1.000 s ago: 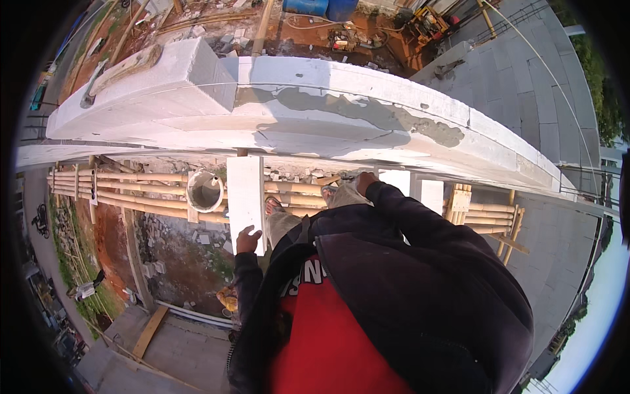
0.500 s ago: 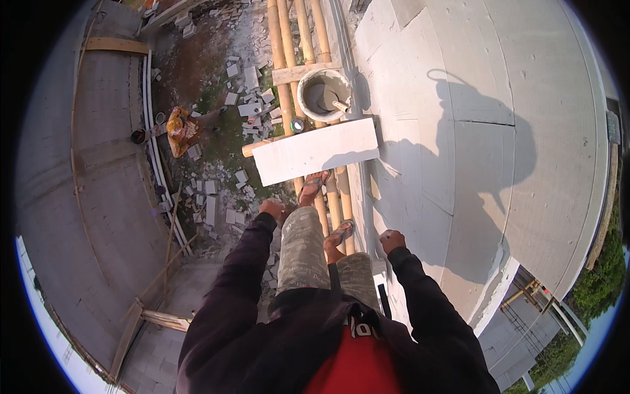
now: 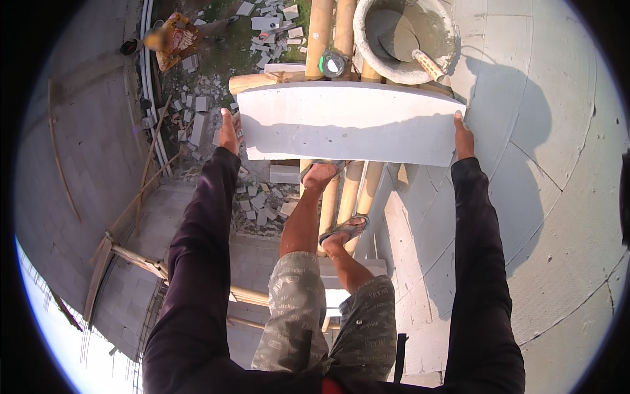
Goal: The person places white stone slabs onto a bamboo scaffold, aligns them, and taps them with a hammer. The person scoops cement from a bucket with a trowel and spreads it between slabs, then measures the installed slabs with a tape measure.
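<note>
My left hand point(image 3: 228, 131) grips the left end of a long white block point(image 3: 348, 121) lying crosswise over bamboo poles point(image 3: 333, 194). Fingers of my right hand point(image 3: 463, 134) are closed on its right end, with my thumb along that edge. Just beyond the block sit a round green-and-black object point(image 3: 333, 63), seemingly a tape measure, and a bucket of grey mortar point(image 3: 387, 36), a tool with a light handle point(image 3: 428, 64) resting in it. My sandalled feet are on the poles.
A smooth block wall point(image 3: 551, 164) rises at my right. Far below at left a person in orange point(image 3: 176, 43) works beside white pipes point(image 3: 147, 92). Broken block pieces point(image 3: 197, 128) litter the ground. Wooden braces point(image 3: 134, 259) and another wall point(image 3: 59, 164) stand at left.
My view has swung from the wall top down along the bamboo poles. Both arms have reached forward, and my hands now hold the two ends of the block.
</note>
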A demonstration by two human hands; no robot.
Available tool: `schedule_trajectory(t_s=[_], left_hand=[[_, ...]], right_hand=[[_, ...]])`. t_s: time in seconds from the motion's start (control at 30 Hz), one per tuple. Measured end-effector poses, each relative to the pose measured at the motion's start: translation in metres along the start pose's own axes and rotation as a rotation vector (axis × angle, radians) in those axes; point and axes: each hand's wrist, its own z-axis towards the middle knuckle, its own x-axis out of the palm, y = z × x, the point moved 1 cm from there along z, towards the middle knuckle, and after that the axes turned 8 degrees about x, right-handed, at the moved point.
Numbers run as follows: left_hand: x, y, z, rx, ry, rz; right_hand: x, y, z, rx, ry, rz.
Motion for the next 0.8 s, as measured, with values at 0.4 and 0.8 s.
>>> schedule_trajectory(t_s=[0.4,0.8], left_hand=[[-0.041,-0.001,-0.076,0.057,0.036,-0.168],[-0.084,-0.23,-0.45,0.339,-0.457,0.665]], right_hand=[[0.044,-0.002,-0.071,0.064,0.108,0.362],[0.209,0.054,-0.189,0.24,0.686,0.842]])
